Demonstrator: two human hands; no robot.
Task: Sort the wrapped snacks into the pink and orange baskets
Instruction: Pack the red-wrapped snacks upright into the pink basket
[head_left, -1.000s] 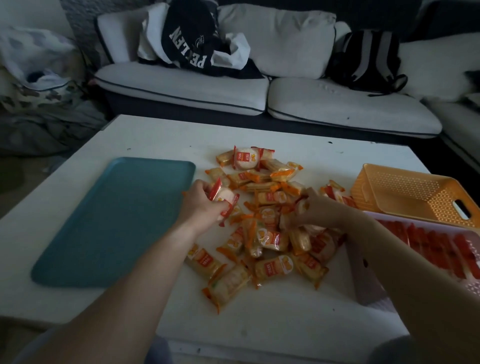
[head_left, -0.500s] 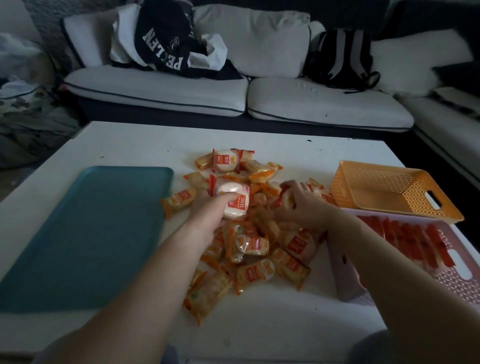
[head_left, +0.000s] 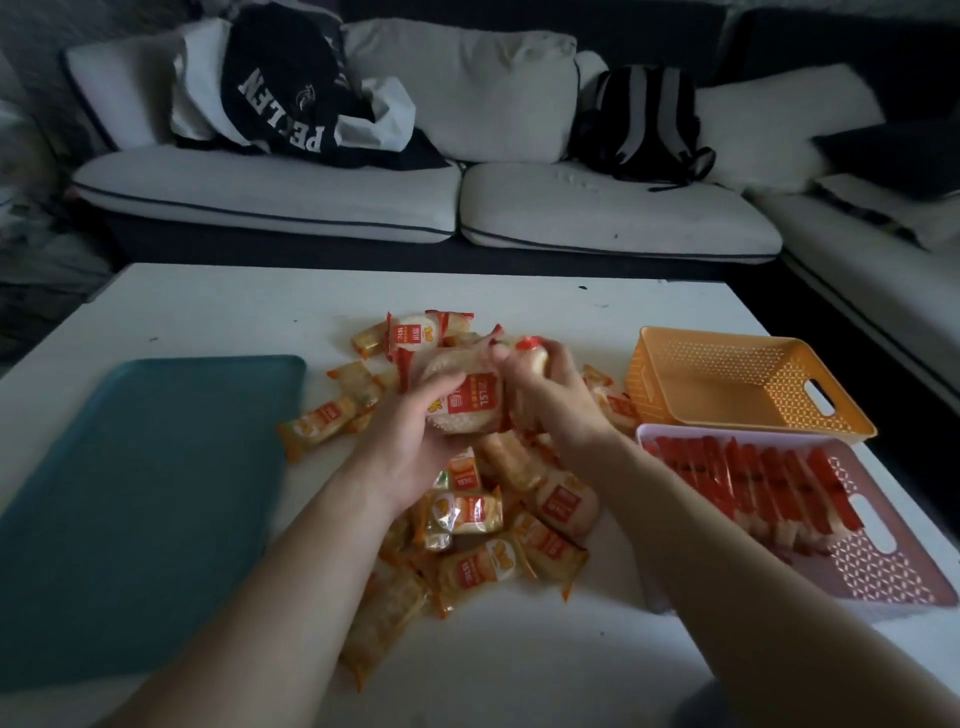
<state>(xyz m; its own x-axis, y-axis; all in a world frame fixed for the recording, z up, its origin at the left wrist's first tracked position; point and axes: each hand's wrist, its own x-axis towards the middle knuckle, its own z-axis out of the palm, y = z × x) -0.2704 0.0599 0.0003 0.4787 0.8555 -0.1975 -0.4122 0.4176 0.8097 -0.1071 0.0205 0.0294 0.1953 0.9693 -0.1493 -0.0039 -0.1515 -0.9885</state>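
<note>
A pile of wrapped snacks (head_left: 467, 519) in orange and red wrappers lies in the middle of the white table (head_left: 218, 306). My left hand (head_left: 410, 441) holds a round red-labelled snack (head_left: 467, 402) above the pile. Right beside it, my right hand (head_left: 556, 400) grips another red-ended snack (head_left: 530, 351); the two hands touch. The orange basket (head_left: 748, 379) stands empty at the right. Nearer to me, the pink basket (head_left: 883, 571) holds a row of red-wrapped snacks (head_left: 753, 478).
A teal tray (head_left: 135, 493) lies flat on the table's left side. Behind the table runs a white sofa (head_left: 363, 192) with cushions, a dark garment (head_left: 280, 93) and a black backpack (head_left: 644, 119).
Both hands have lifted from the pile and come together above it, each with a snack. The camera has tilted and moved closer.
</note>
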